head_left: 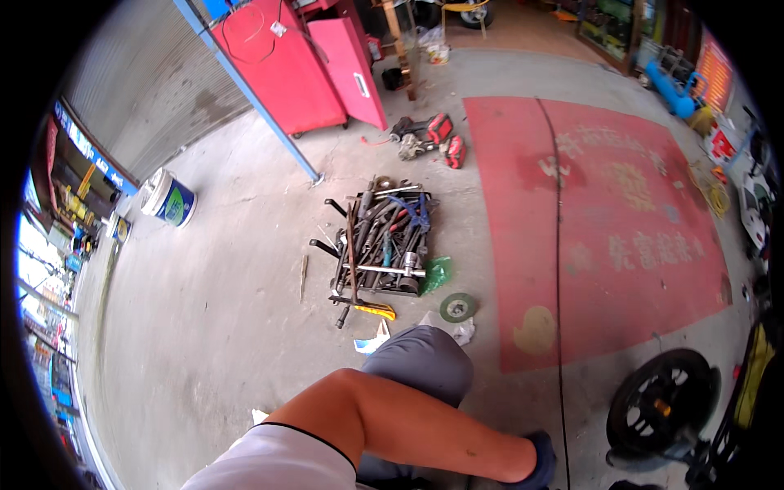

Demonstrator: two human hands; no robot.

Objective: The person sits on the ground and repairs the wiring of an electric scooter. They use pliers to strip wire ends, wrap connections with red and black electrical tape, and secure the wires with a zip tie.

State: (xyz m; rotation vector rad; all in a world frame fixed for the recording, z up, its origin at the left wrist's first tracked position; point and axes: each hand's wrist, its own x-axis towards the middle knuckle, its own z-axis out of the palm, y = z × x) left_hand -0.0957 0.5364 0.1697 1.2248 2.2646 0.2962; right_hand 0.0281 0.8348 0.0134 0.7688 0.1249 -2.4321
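My left arm, in a pale sleeve, bends across my grey-trousered knee (425,359). At its end my left hand (539,462) shows only as a dark blue glove-like covering near the bottom; its fingers are hidden. My right hand is out of the picture. Beyond the knee, a tray heaped with hand tools (384,237) lies on the floor, holding wrenches, pliers and a long silver socket handle. In front of it are a yellow-handled tool (376,311) and a round green disc (457,307). Nearest to my left hand, at the right, is a black spoked wheel (663,404).
A red mat (604,318) spreads at the right, crossed by a black cable (559,286). Two red-and-black power tools (433,139) lie beyond the tray. Farther back stand a red cabinet (282,73) and a blue post (253,94). A white bucket (170,198) stands left.
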